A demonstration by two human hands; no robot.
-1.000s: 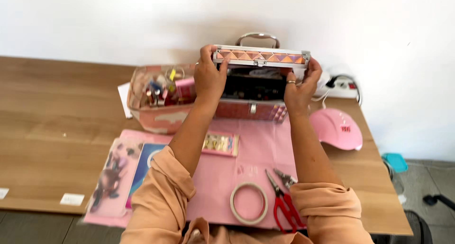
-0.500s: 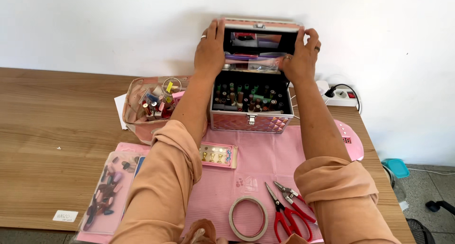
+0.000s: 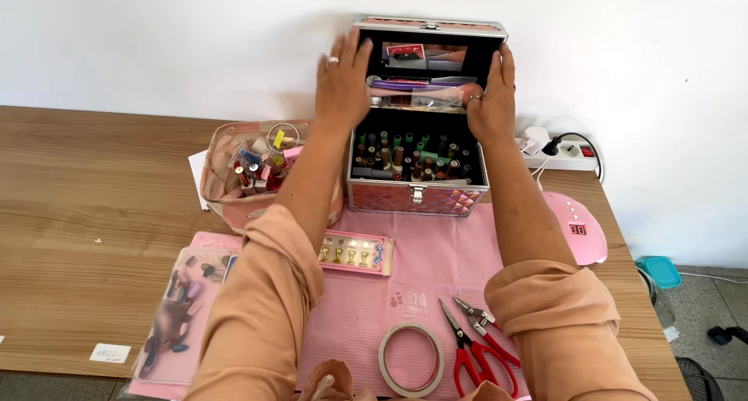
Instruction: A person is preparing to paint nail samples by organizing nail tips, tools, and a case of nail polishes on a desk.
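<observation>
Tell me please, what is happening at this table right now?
A person sits at a wooden table with both hands on an open pink cosmetic case. The left hand and the right hand rest on the two sides of its raised lid. Inside the case stand many small polish bottles. In front lie a pink mat, a tape ring, red-handled pliers and a small tray of stands. A pink pouch stands left of the case.

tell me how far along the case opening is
Done: the pink case stands open, its lid upright, rows of small bottles showing. In hand: the left hand and right hand rest flat at the lid's two sides. Left: nothing is taken out; tape ring and red pliers lie untouched.
</observation>
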